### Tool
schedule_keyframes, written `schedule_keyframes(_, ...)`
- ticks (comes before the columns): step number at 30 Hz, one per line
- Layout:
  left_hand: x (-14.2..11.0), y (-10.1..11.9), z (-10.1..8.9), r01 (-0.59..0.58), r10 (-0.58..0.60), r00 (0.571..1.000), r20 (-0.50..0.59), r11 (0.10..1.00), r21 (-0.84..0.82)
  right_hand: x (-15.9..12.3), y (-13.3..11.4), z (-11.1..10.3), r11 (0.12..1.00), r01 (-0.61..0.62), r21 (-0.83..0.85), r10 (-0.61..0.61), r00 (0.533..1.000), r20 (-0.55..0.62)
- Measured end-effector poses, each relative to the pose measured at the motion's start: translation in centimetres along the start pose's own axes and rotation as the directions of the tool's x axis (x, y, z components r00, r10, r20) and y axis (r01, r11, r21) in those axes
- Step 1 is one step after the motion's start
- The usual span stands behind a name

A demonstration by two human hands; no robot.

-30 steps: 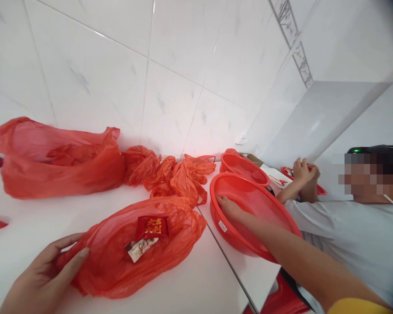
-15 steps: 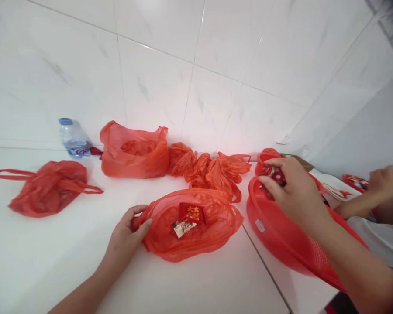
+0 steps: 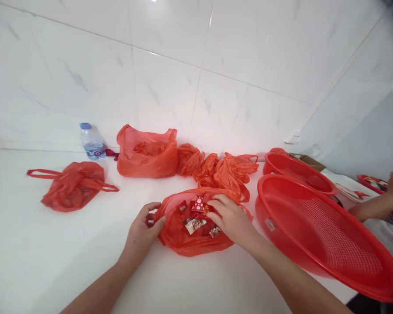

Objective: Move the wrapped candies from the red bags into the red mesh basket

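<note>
An open red plastic bag lies on the white table in front of me. My left hand pinches its left rim between thumb and fingers. Over the bag's right side is my right hand, fingers apart and pointing left, with nothing held in them. Inside the bag are a red packet with gold characters, a red polka-dot packet, a cream-coloured wrapped sweet and a small patterned wrapped piece. My right fingers partly cover the red packet.
At right stand a large red perforated basket and a red basin. Behind lie crumpled red bags, an upright red bag and a water bottle. A tied red bag sits left. Another person's arm shows far right.
My right hand has moved left from above the basket to the bag and let go of the red dotted packet and small pieces there. The view has shifted slightly; my left hand keeps its hold.
</note>
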State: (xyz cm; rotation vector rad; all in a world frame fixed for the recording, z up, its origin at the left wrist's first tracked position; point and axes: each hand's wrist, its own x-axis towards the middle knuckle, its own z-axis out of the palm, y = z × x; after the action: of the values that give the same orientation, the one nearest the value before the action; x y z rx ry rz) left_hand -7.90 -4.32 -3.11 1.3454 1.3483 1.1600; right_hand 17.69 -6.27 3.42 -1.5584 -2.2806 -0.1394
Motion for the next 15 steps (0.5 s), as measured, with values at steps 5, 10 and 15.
schedule_keyframes(5,-0.1,-0.5,0.1,0.027,-0.028,1.000,-0.011,0.999,-0.041,-2.2,2.9,-0.2,0.993,-0.113,-0.020,0.113,0.994,0.011)
schedule_keyframes(10,2.0,-0.3,0.6,-0.069,0.053,0.993,-0.110,0.988,-0.140,-1.4,4.8,2.1,0.969,-0.241,0.060,0.235,0.967,0.101)
schedule_keyframes(15,3.1,3.3,0.0,-0.251,0.215,0.916,-0.338,0.966,-0.065,1.0,2.8,3.0,0.964,-0.247,0.098,0.245,0.969,0.028)
